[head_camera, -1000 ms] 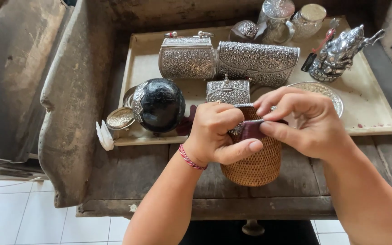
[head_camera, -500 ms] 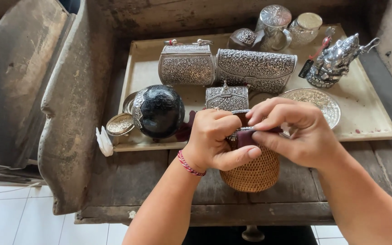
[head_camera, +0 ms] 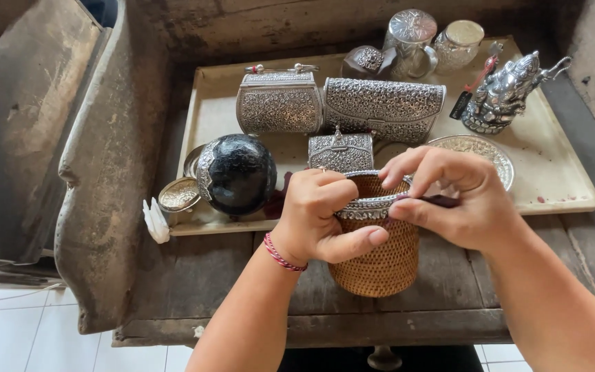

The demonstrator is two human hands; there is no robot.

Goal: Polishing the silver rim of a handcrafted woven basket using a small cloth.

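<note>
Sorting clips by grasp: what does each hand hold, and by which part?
Left hand grips the woven basket at its silver rim; right hand pinches a dark thin tool at the rim.

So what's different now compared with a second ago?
Little moved. The woven basket now shows its open top and silver rim; both hands covered it before. The left hand still grips the rim, and the right hand still pinches a small dark piece. The tray of silverware is unchanged.

Upper right of the frame: a small black rectangular tag on a red cord. It lies beside a silver figurine. No packages, signs or screens appear.
</note>
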